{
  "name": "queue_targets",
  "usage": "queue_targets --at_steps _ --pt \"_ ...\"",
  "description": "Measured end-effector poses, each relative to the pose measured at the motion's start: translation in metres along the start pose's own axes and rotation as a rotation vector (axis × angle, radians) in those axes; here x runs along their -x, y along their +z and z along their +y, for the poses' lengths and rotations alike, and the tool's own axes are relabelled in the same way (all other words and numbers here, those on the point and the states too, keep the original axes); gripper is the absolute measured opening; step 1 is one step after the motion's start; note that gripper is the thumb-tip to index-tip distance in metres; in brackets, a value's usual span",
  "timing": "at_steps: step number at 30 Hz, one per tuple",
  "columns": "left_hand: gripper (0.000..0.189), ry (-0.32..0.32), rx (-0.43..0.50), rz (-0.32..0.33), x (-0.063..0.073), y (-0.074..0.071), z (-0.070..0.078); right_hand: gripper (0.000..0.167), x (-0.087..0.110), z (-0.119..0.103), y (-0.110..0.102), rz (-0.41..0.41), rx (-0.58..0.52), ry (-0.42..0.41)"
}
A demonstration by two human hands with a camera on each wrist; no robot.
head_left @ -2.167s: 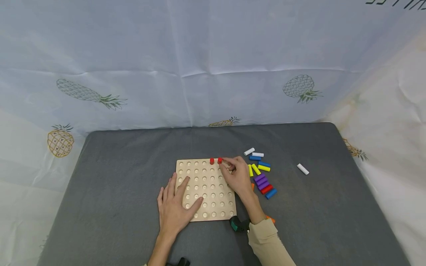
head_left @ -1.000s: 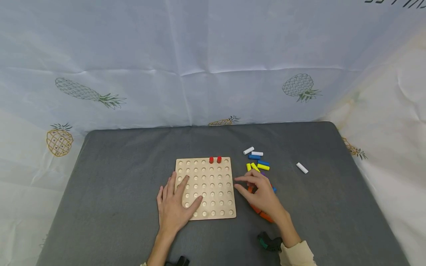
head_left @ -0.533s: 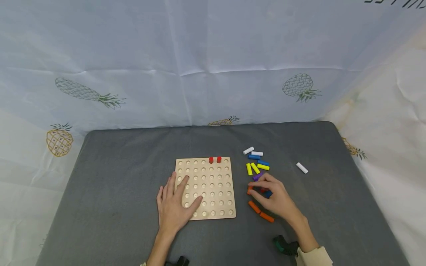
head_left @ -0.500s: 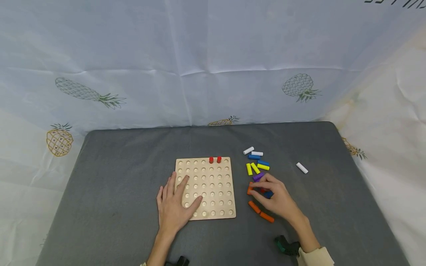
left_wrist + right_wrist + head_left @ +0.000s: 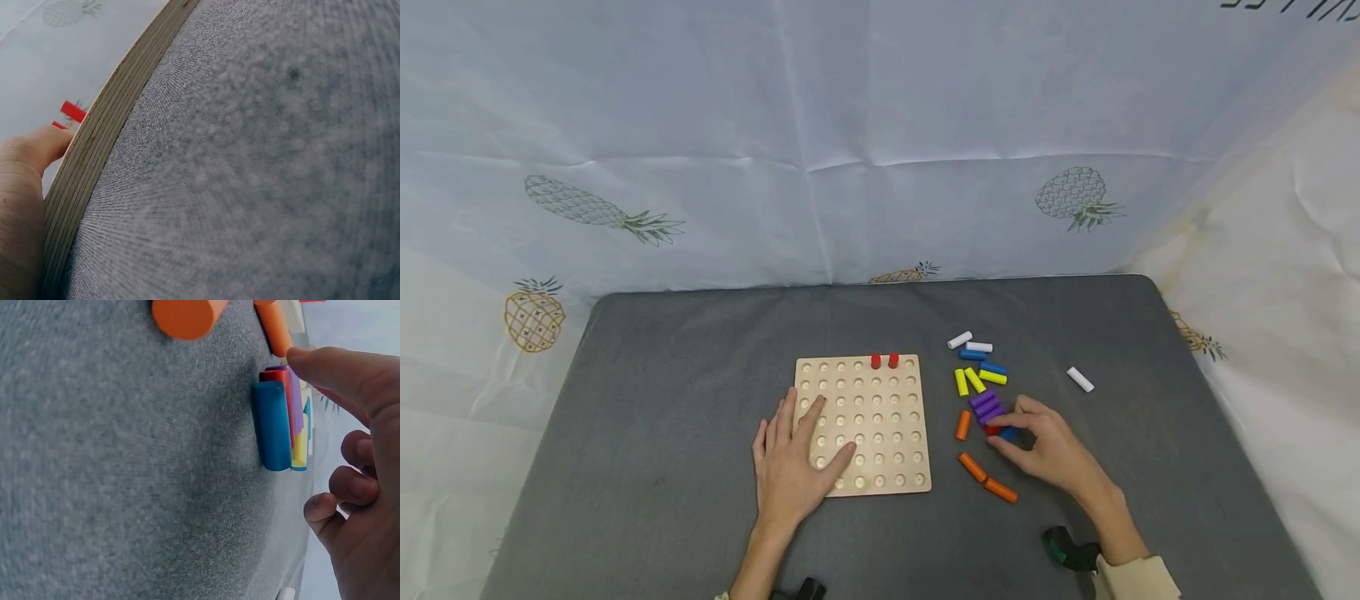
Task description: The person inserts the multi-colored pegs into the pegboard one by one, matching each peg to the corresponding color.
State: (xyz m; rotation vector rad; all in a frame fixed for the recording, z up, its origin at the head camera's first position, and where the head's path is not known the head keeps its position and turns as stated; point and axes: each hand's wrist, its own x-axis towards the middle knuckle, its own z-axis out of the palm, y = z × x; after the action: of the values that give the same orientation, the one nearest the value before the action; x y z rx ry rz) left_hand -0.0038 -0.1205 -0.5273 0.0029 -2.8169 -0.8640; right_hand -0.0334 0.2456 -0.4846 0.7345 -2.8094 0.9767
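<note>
My left hand [image 5: 801,475] rests spread on the left side of a square wooden pegboard [image 5: 895,425] with rows of round holes. Two red pegs [image 5: 884,361] stand upright in its far row. Right of the board, my right hand [image 5: 1052,446] hovers over loose pegs, thumb and index finger apart at the near end of a red peg [image 5: 992,431]. In the right wrist view, that red peg [image 5: 275,375] lies between a blue peg [image 5: 272,425] and purple ones, with my thumb just above its end. My other fingers there are curled and hold nothing.
Purple pegs [image 5: 987,405] lie beyond the red one, with yellow pegs [image 5: 975,380], blue pegs and white pegs [image 5: 960,340] farther back. Three orange pegs [image 5: 972,467] lie between board and right hand. One white peg [image 5: 1081,380] lies alone at right. A grey cloth covers the table.
My right hand has left the board's far edge, where the second red peg now stands upright. It passed over an orange peg, then shifted right to the red peg. My left hand stays put.
</note>
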Motion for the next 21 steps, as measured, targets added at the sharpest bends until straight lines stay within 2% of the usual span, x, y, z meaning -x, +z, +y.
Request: queue_targets --at_steps 8,16,21 --pt "0.083 -0.003 -0.004 -0.004 0.0003 0.0005 -0.0005 0.023 0.0014 -0.0007 0.0001 -0.020 0.051 0.017" --pt "0.083 -0.006 -0.003 -0.006 0.0003 -0.0002 -0.0001 0.023 0.0024 -0.0038 0.0034 -0.061 0.174 0.117" --pt "0.083 -0.006 -0.006 -0.009 0.0002 -0.0001 0.0006 0.024 0.0028 -0.0048 0.0040 -0.086 0.203 0.138"
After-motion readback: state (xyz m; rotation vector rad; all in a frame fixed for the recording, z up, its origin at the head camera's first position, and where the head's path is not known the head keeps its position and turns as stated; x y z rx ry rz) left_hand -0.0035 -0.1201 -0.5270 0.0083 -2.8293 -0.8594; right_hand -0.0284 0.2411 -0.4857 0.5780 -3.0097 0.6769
